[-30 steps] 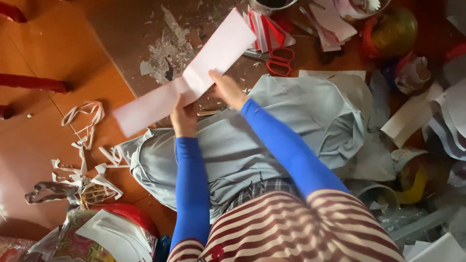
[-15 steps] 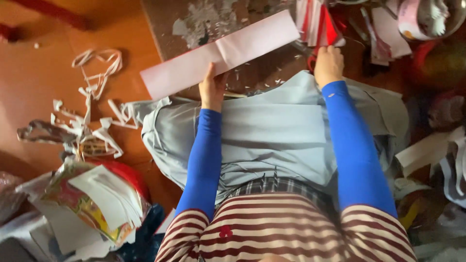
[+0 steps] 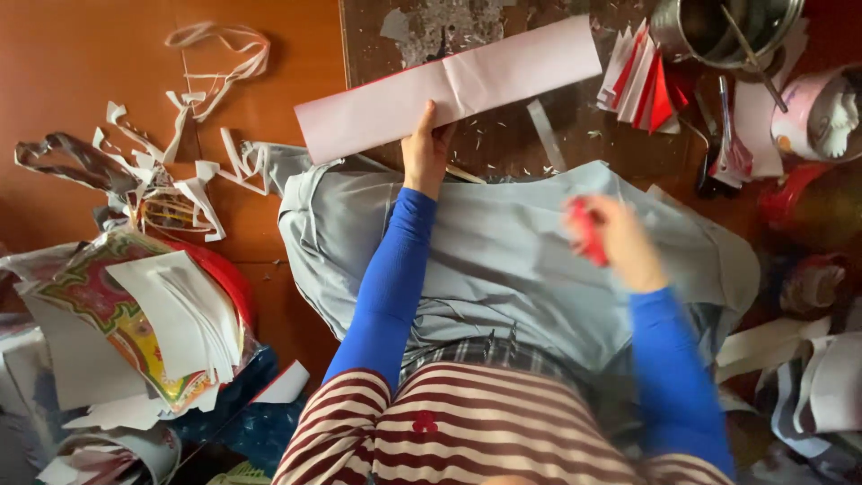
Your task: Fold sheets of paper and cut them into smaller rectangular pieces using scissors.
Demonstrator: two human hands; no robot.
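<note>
- Pinning a long folded paper strip (image 3: 449, 85) flat on the worn table (image 3: 503, 148) – that looks like the step in hand: hold the strip, bring the cutter in.
- Left hand (image 3: 426, 148): fingers spread, pressing on the strip's near long edge, just left of the centre crease. Not pinching it.
- Right hand (image 3: 620, 238): motion-blurred, closed around a red-handled tool (image 3: 585, 232), probably scissors; too smeared to be sure. It's well clear of the strip, on the near right side, over the grey cloth (image 3: 503, 269).
- Next move, my read: the tool has to reach the strip edge while the left hand keeps it from sliding; thin paper will buckle unless it's held close to the cut line.
- Strip: pale pink-white, matte, rectangular, sharp crease across the middle, red layer peeking along the far edge. Lies tilted, right end further away.
- Table: dark wood, scratched, crusted with torn paper residue beyond the strip.
- Right of the strip: fanned stack of red-and-white folded papers (image 3: 642, 76), then a round metal pot (image 3: 718, 27) with a stick in it.
- Left of the strip, on the orange floor (image 3: 108, 72): curly white paper offcuts (image 3: 180, 171); nearer, a glossy printed sheet bundle (image 3: 153, 323).
</note>
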